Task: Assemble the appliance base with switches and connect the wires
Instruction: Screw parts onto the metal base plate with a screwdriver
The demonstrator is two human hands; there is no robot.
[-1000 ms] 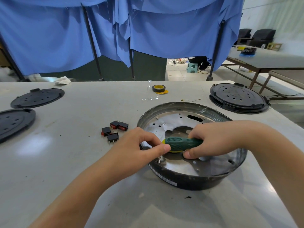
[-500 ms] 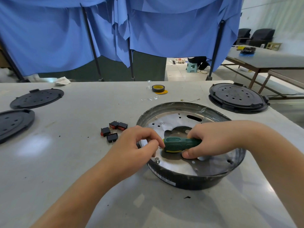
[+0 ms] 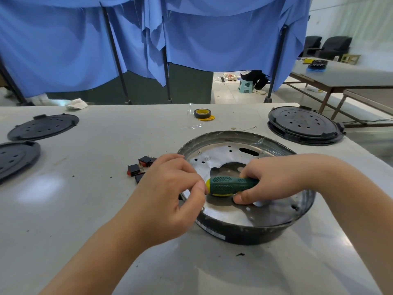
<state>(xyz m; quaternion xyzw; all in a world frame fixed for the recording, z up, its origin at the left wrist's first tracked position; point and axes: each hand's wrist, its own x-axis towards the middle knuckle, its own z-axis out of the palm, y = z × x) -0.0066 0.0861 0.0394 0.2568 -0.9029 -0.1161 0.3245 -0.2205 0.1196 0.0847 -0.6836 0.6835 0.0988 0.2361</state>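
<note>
The round appliance base (image 3: 255,235), black outside with a shiny metal plate inside, lies on the grey table in front of me. My right hand (image 3: 276,182) grips a green screwdriver (image 3: 231,186) with a yellow end, held level over the plate and pointing right. My left hand (image 3: 170,188) is curled at the base's left rim and pinches a small dark part (image 3: 180,196) that is mostly hidden. Its thumb touches the screwdriver's yellow end. Loose black and red switches (image 3: 136,169) lie on the table just left of that hand.
A roll of tape (image 3: 202,113) and a thin wire (image 3: 244,128) lie behind the base. Black perforated lids sit at far left (image 3: 42,126) (image 3: 17,158), and a stack of them at back right (image 3: 304,124). The table's edge runs close on the right.
My left hand's outstretched finger has curled in, and the hand has closed up at the base's left rim. The right hand and screwdriver have barely moved.
</note>
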